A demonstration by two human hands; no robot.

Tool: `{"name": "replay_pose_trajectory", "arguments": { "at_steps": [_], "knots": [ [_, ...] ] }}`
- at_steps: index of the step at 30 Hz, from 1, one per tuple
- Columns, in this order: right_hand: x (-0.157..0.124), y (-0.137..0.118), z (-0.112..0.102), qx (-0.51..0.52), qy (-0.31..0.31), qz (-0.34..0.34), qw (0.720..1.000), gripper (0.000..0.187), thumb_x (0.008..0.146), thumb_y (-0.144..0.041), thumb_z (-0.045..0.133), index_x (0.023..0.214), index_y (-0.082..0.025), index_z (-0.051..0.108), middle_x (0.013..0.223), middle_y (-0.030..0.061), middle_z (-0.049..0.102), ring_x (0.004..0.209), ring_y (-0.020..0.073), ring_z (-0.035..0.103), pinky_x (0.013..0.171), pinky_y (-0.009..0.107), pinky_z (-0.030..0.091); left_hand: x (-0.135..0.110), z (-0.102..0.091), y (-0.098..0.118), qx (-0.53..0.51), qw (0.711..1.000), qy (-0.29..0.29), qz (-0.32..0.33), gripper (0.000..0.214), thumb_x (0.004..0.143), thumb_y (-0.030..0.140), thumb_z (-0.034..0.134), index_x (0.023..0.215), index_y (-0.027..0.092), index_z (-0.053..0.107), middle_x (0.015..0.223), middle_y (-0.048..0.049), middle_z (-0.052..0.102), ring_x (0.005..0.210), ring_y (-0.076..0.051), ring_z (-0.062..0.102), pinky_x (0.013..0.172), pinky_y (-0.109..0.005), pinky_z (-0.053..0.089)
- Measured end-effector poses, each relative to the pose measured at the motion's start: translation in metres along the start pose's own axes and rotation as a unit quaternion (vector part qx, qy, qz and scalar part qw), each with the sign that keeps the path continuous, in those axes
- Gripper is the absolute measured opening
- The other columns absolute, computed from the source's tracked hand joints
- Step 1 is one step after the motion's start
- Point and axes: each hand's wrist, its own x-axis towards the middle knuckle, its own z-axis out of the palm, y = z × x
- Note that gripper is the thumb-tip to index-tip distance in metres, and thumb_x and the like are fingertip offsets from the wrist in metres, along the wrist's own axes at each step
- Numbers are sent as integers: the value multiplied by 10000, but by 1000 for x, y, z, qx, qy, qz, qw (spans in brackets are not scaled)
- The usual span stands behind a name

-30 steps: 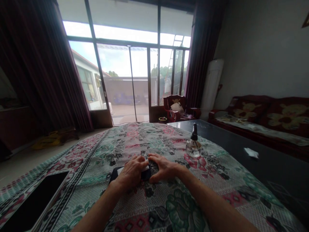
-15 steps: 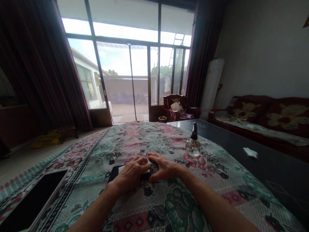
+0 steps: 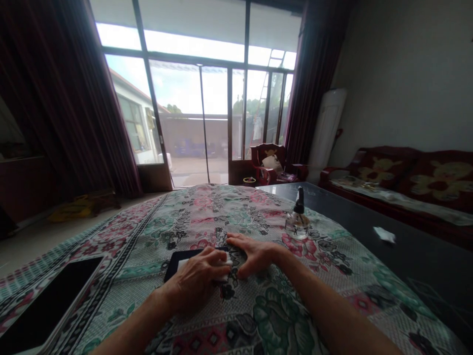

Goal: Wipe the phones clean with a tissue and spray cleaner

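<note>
In the head view, my left hand (image 3: 203,271) presses a folded white tissue (image 3: 182,265) down with curled fingers. Under the tissue lies a dark, flat rectangular thing (image 3: 176,257), partly covered by that hand; its kind is unclear. My right hand (image 3: 254,254) rests just right of it on the flowered cloth (image 3: 236,217), fingers stretched and thumb apart, with nothing held. Beyond it, to the right, a clear glass spray bottle (image 3: 297,222) with a black trigger top stands upright.
A large black-screened tablet-like device (image 3: 51,305) lies at the left front. On the dark tabletop (image 3: 354,231) at right is a crumpled white tissue (image 3: 385,235). A wooden sofa (image 3: 406,180) and an armchair (image 3: 268,165) stand farther back, near glass doors (image 3: 188,128).
My left hand and the tissue have shifted slightly down and left, uncovering more of the dark flat thing. My right hand stays almost in place, its thumb slightly farther right.
</note>
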Motion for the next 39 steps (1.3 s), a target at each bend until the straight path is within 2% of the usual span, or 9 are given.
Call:
{"name": "replay_pose_trajectory", "arguments": {
  "at_steps": [5,13,19,24,29,33,39],
  "knots": [
    [0,2,3,16,20,-9,1000,947,593,-252,752,1436,-230,322,1544,85,179,1415,299,137,1153,439,183,-11,-3,3,-23,1000,-1,9,292,911,171,414,1092,289,611,1116,-41,565,972,-206,500,846,-356,484],
    [-1,-1,12,3,29,14,999,987,585,-429,769,1438,-256,305,1559,78,116,1421,317,60,1136,496,156,-18,-4,6,-28,1000,7,-5,263,919,169,412,1034,272,624,1108,-37,572,987,-201,502,847,-344,487],
    [-1,1,19,10,69,8,998,908,602,-534,741,1392,-255,392,1545,85,169,1412,330,98,1130,495,168,-20,-5,-1,-8,999,15,-37,283,895,128,426,1029,278,625,1043,-31,586,947,-192,520,860,-344,477],
    [2,2,24,5,90,0,996,886,584,-525,759,1364,-269,428,1530,80,208,1399,334,145,1122,497,189,-9,1,-5,20,996,41,-74,332,837,83,456,1091,248,594,1120,-59,571,1021,-226,506,898,-379,461],
    [1,-4,23,-7,83,12,996,924,574,-559,751,1380,-269,405,1533,90,197,1402,348,119,1123,508,173,-1,3,-2,-3,999,29,-42,254,851,119,468,989,258,630,1081,-37,582,976,-211,525,891,-373,456],
    [-1,-7,23,-11,87,9,996,918,572,-558,756,1373,-267,416,1531,92,205,1402,350,123,1121,516,171,-16,-3,-8,-49,999,22,-5,341,833,112,500,1059,326,639,1122,-10,567,1008,-191,530,901,-339,447],
    [2,-2,29,-25,101,-3,995,972,576,-649,718,1400,-269,371,1536,91,197,1403,349,115,1128,522,133,-35,-12,-19,-74,997,13,-24,279,851,133,525,981,316,691,1091,-6,589,941,-149,568,873,-298,448]
  ]
}}
